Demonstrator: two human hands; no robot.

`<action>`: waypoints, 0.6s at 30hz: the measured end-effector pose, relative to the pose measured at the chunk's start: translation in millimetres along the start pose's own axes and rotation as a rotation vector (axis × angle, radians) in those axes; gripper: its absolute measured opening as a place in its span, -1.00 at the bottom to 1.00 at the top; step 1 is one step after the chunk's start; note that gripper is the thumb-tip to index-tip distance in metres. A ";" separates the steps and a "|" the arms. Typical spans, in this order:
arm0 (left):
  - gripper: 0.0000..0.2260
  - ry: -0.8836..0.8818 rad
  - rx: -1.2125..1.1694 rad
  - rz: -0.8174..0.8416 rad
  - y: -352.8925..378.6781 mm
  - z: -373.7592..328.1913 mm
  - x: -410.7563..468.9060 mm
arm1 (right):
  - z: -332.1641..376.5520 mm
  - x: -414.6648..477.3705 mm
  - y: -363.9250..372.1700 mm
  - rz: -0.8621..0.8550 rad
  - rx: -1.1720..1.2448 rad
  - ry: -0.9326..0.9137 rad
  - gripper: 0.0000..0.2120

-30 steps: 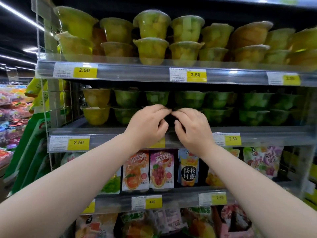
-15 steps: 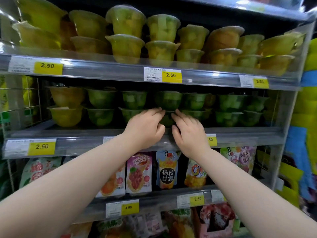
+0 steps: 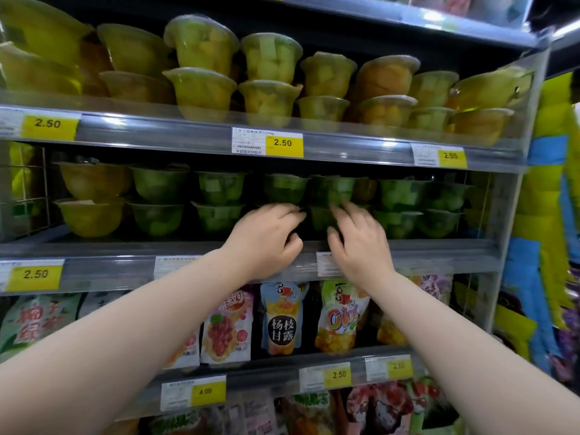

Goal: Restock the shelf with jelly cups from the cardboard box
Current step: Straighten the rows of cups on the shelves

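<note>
Green jelly cups (image 3: 219, 199) stand stacked two high along the middle shelf (image 3: 110, 273). My left hand (image 3: 266, 237) and my right hand (image 3: 359, 246) reach over the shelf's front rail, a small gap apart. Between them sits a lower green cup (image 3: 318, 218), partly hidden. The spread fingers of my right hand touch the cups there. My left hand's fingers are loosely bent, and I see nothing held in them. The cardboard box is out of view.
Yellow and green cups (image 3: 201, 89) fill the upper shelf behind a clear lip. Two yellow cups (image 3: 91, 215) stand at the middle shelf's left end. Hanging jelly pouches (image 3: 282, 318) fill the row below. Bright packs (image 3: 546, 215) hang past the shelf's right post.
My hands, fingertips together a second ago, have drawn apart and reached a little deeper among the green cups. The view has swung to the right.
</note>
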State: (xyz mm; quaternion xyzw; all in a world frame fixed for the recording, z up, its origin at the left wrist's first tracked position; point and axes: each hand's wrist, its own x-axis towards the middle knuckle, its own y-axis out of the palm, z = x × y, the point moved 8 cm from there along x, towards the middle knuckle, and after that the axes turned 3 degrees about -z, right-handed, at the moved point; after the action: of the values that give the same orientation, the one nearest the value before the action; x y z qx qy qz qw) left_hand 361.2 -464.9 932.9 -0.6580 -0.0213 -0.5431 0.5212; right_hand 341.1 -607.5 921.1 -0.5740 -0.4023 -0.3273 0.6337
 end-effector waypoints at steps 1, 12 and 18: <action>-0.47 -0.001 0.003 0.017 4.1 -7.3 4.1 | -11.0 0.4 1.1 0.034 -0.019 0.044 -0.47; -0.46 -0.073 -0.041 0.048 22.1 -31.6 15.1 | -30.0 2.7 0.0 0.138 0.078 0.028 -0.38; -0.52 0.006 -0.154 0.036 32.0 -68.4 26.6 | -72.7 -24.7 -37.5 -0.054 0.042 0.056 -0.54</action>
State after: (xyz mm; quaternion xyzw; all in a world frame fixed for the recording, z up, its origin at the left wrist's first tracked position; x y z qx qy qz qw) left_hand 343.7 -542.4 922.2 -0.6950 0.0338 -0.5355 0.4787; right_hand 306.6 -685.5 915.4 -0.5402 -0.4063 -0.3517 0.6476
